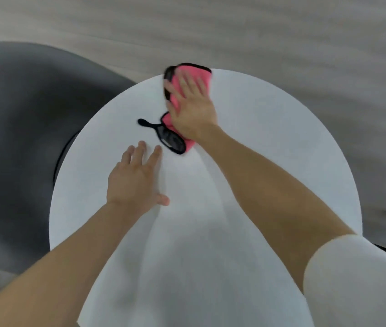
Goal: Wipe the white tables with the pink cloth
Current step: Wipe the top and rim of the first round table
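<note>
While left hand point(135, 178) rests, right hand point(192, 107) presses one pink cloth point(196, 73).

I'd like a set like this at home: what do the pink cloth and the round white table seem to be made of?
The pink cloth looks like soft microfibre or terry with black stitched edging: it folds limply under the right hand. The white table looks like matte laminate or painted board, smooth and without glare; the blur leaves the exact material open.
</note>
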The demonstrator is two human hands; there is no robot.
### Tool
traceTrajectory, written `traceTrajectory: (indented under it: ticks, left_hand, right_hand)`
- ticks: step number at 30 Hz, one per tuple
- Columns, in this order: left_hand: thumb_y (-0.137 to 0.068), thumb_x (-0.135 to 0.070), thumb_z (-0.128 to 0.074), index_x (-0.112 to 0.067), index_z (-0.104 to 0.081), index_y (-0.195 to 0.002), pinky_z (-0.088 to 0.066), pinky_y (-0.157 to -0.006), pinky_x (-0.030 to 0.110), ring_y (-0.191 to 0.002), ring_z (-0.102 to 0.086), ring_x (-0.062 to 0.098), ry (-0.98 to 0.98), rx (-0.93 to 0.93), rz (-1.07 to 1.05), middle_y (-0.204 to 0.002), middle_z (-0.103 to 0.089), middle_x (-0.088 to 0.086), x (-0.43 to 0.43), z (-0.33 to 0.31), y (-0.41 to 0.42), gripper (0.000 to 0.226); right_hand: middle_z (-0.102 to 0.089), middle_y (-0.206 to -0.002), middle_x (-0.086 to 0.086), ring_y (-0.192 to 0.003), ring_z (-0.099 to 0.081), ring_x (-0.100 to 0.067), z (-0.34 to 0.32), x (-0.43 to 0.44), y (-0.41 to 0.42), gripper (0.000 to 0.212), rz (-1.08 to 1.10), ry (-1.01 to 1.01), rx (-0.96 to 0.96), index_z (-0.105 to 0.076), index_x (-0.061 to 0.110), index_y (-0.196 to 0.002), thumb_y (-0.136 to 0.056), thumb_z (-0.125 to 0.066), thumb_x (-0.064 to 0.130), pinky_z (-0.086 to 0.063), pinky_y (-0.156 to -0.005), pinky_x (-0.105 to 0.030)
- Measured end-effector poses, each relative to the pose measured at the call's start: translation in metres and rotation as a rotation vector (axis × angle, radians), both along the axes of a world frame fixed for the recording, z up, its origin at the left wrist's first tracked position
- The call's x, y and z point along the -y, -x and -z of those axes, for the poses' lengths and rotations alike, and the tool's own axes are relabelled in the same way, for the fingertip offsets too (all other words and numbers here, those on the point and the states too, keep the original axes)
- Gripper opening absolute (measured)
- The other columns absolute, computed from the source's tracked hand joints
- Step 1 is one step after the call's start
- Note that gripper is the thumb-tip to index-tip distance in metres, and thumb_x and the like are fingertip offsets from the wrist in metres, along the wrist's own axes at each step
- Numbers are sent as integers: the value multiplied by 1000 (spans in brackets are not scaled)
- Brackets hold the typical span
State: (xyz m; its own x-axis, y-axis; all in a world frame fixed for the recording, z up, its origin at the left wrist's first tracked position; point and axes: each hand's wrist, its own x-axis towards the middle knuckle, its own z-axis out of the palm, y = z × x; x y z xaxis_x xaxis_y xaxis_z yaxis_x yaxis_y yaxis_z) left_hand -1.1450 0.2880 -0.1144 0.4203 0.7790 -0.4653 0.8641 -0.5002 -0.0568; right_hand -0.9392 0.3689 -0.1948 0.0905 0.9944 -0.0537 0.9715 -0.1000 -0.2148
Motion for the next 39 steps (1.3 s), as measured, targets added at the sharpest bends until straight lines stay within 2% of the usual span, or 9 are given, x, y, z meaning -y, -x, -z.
traceTrajectory:
  ticks: [6,9,12,16,21,26,30,36,39]
  left_hand:
    - [-56,-81,-91,-31,-17,-163,-56,-91,45,-153,-29,36,-30,0,18,-166,-21,7,-3,3,-3,139]
    - [-59,-81,-89,-30,-21,-162,-51,-103,49,-153,-29,37,-12,35,12,-167,-21,9,-1,6,2,134]
    - [-76,-65,-87,-23,-37,-158,-42,-115,50,-153,-33,35,40,153,-7,-167,-29,11,10,4,29,105]
    - [-83,-46,-87,-14,-56,-144,-46,-108,49,-140,-49,37,8,226,-130,-152,-49,13,29,-5,103,76]
    - [-81,-43,-91,-12,-56,-146,-48,-107,56,-140,-48,40,3,195,-323,-153,-50,14,54,-3,202,80]
    - [-77,-55,-91,-17,-41,-152,-54,-99,50,-140,-45,35,75,194,-417,-171,-25,1,70,10,225,98]
    - [-87,-48,-86,-20,-21,-166,-53,-90,38,-149,-37,26,89,220,-493,-179,3,-5,78,18,217,106]
    - [-90,-56,-82,-25,-17,-169,-54,-101,41,-151,-39,24,64,268,-504,-181,2,-7,85,21,228,106]
    - [-90,-50,-84,-28,-23,-168,-51,-109,44,-153,-39,23,113,351,-628,-179,-13,-6,103,16,237,101]
  right_hand:
    - [-7,-183,-8,-169,-2,-23,2,177,-116,62,430,26,-9,-17,34,-174,-115,-25,50,-4,-137,-48]
    - [-4,-183,-6,-169,1,-22,0,238,-122,63,604,69,-3,-13,35,-174,-114,-23,53,-3,-136,-51]
    - [-4,-182,-14,-169,0,-29,4,231,-100,70,745,114,32,-15,26,-175,-111,-16,56,-3,-135,-57]
    - [-6,-181,-19,-168,-2,-35,-2,162,9,72,483,75,55,-14,22,-175,-111,-19,54,-4,-134,-60]
    - [-3,-182,-15,-169,1,-32,-11,137,201,68,-189,42,40,-16,23,-175,-113,-26,51,-5,-133,-59]
    - [-4,-183,-8,-169,2,-26,-3,152,190,62,-553,14,80,-16,30,-174,-116,-29,48,-4,-136,-53]
    - [-5,-183,-6,-169,-2,-24,-1,118,100,63,-276,61,66,-15,35,-174,-114,-25,52,-8,-136,-52]
    - [0,-183,-11,-169,2,-27,-4,43,74,73,309,141,34,-12,31,-175,-107,-17,59,2,-136,-53]
    - [-2,-182,-13,-169,1,-31,-11,30,141,75,96,121,41,-11,28,-175,-108,-16,60,-1,-135,-57]
